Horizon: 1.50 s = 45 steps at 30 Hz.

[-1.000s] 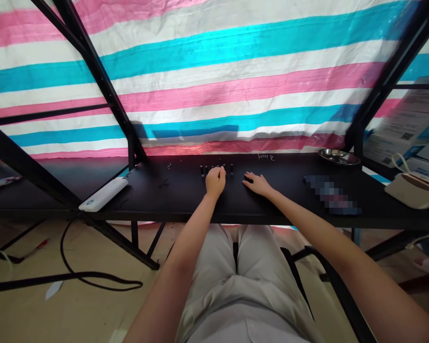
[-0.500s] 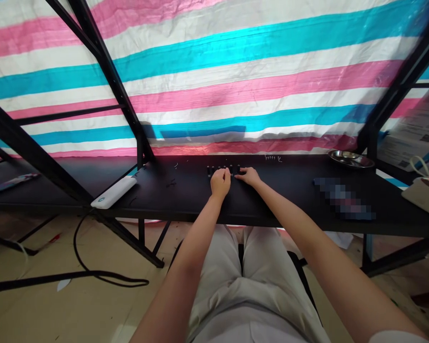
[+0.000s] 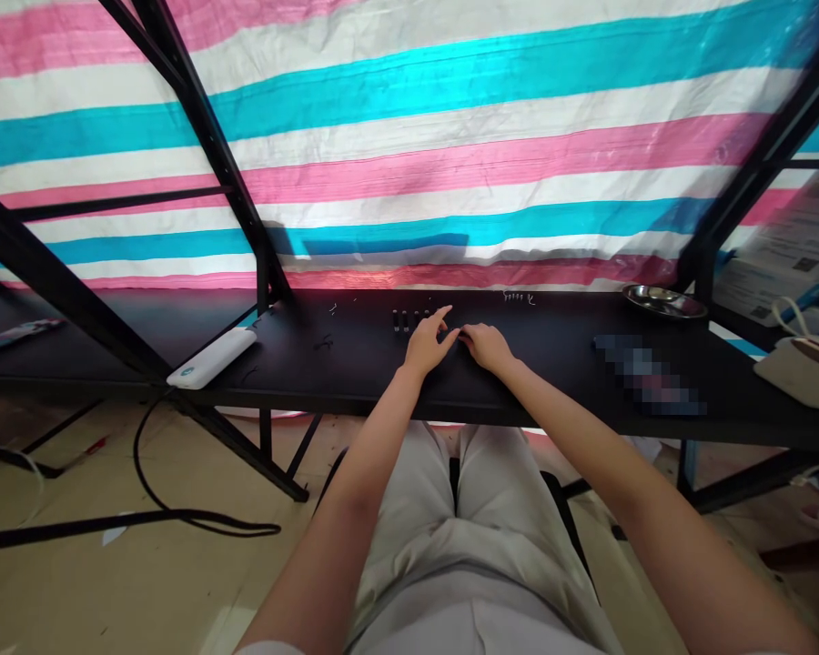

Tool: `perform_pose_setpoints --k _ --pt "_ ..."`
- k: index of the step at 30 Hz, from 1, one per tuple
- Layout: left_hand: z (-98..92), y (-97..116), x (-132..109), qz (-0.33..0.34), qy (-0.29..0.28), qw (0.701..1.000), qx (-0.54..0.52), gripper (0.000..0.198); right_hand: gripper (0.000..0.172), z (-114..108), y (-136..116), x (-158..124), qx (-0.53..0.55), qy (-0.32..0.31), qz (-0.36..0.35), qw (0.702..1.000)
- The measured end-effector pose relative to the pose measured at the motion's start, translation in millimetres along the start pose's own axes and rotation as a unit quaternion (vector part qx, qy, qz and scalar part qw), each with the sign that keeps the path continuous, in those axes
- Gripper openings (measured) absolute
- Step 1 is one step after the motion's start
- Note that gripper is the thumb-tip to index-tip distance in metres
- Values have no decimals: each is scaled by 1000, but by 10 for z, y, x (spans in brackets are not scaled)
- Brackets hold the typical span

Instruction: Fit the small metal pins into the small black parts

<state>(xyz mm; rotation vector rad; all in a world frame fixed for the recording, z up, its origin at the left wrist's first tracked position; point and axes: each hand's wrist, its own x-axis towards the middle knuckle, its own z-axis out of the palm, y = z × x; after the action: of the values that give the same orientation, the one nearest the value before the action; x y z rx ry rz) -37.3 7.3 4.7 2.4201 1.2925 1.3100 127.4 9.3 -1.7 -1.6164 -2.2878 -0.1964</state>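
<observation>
My left hand (image 3: pixel 427 346) sits on the black tabletop (image 3: pixel 355 368) with its fingers spread, just in front of a row of small black upright pegs (image 3: pixel 405 321). It shows nothing held. The right end of the row is hidden behind that hand, so I cannot tell how far it runs. My right hand (image 3: pixel 487 348) rests flat on the tabletop, its fingertips almost touching my left hand and holding nothing. Tiny pale wire pieces (image 3: pixel 519 297) lie along the far edge.
A white power bank (image 3: pixel 211 357) lies left of my hands. On the right are a steel dish (image 3: pixel 664 301), a pixelated blurred object (image 3: pixel 648 375) and a beige pouch (image 3: pixel 803 373). Black metal frame struts (image 3: pixel 211 150) rise at both sides before a striped tarp (image 3: pixel 450 146).
My left hand has opened from a curled pose over the pegs and drawn slightly back. My right hand has slid back a little from the row.
</observation>
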Motion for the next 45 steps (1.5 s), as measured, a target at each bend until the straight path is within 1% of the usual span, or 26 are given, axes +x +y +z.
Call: perform_pose_setpoints --k 1,3,4,6,9,13,21,29,32,35,38,40,42,45 --pt "1 0 0 17 -16 1000 7 45 30 -26 -16 -20 -18 1 -2 1000" --pt "5 0 2 40 -40 998 24 33 30 -62 -41 -35 -46 8 -3 999" --pt "7 0 4 45 -48 997 32 27 30 -72 -47 -35 -56 12 -2 998" --pt "12 -2 9 41 -53 997 45 22 29 -82 -48 -32 -69 19 -1 997" --pt "21 -10 15 26 -39 998 46 20 27 -80 -31 -35 -80 30 7 996" --pt "29 -20 15 22 -28 999 41 19 25 -71 -11 -49 -85 34 17 996" --pt "41 -24 19 21 -35 998 41 20 25 -40 -5 -37 -63 38 -9 997" --pt "26 4 18 28 -37 998 35 20 27 -62 -21 -42 -38 44 -29 998" --pt "24 6 15 28 -23 999 36 19 26 -62 -9 -38 -43 34 -9 998" --pt "21 1 14 26 -7 999 33 18 26 -65 28 -40 -51 27 32 998" --pt "16 -1 12 20 -1 999 34 18 26 -76 73 -46 -58 20 80 995" --pt "17 -4 9 15 0 999 37 18 26 -83 95 -48 -49 22 100 994" --pt "23 -12 6 10 -4 999 40 17 26 -79 107 -45 -16 30 82 996" --pt "44 -33 3 6 -26 999 40 16 25 -37 117 -25 63 49 7 997"
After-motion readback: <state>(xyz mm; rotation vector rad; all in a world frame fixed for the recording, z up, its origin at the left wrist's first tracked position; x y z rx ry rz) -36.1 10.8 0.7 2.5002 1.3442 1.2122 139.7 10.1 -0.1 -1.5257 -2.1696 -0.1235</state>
